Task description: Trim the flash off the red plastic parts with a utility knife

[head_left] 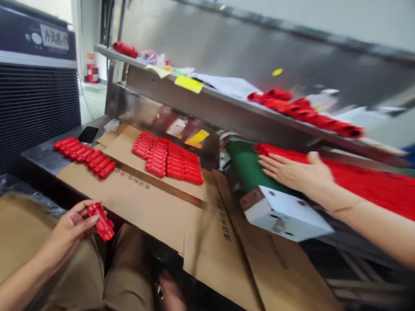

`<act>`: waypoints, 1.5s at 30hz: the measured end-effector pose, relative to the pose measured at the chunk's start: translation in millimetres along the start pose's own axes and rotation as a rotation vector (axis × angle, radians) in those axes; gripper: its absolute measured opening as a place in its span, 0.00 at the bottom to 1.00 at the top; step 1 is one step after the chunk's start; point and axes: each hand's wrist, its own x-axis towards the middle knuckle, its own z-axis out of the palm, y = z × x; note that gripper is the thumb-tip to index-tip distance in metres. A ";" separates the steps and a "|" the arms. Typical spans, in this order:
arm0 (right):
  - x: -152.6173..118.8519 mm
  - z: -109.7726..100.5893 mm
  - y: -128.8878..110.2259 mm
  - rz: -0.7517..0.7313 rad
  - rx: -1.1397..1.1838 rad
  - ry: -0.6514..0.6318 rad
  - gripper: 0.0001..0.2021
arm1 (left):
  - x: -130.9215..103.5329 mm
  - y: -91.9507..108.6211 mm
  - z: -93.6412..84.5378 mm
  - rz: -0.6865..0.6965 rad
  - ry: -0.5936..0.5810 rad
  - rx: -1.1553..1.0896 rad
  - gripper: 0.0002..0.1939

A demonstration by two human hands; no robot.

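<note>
My left hand is above my lap at the lower left, its fingers pinched round a red plastic part with a notched outline. It may be more than one piece; blur hides this. My right hand is stretched out flat with fingers apart, over the near edge of the green conveyor belt. Beyond and beside it lies a dense mass of red parts on the belt; whether the palm touches them I cannot tell. Rows of red tubular parts lie on cardboard, and one more row is further left.
Cardboard sheets cover the bench. A white metal bracket sticks out at the belt's end. Overhead, a metal shelf carries red tubes and papers. A phone lies at the left, near a large cooling unit.
</note>
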 end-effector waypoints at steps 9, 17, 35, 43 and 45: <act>-14.0 -102.2 -106.2 -0.614 0.687 0.314 0.26 | -55.5 -39.1 33.7 -0.107 0.116 0.102 0.28; 8.0 -89.2 -132.6 -0.661 0.899 0.337 0.23 | -56.4 -41.8 51.1 -0.128 0.114 0.218 0.30; 9.4 -81.0 -146.5 -0.609 0.904 0.334 0.21 | -49.3 -50.7 28.7 -0.063 0.019 0.285 0.21; 12.3 -80.7 -148.0 -0.613 0.924 0.318 0.22 | -49.0 -52.9 25.6 -0.034 -0.005 0.283 0.19; 12.4 -80.9 -148.8 -0.609 0.934 0.316 0.22 | -48.5 -53.3 25.4 -0.027 -0.006 0.280 0.19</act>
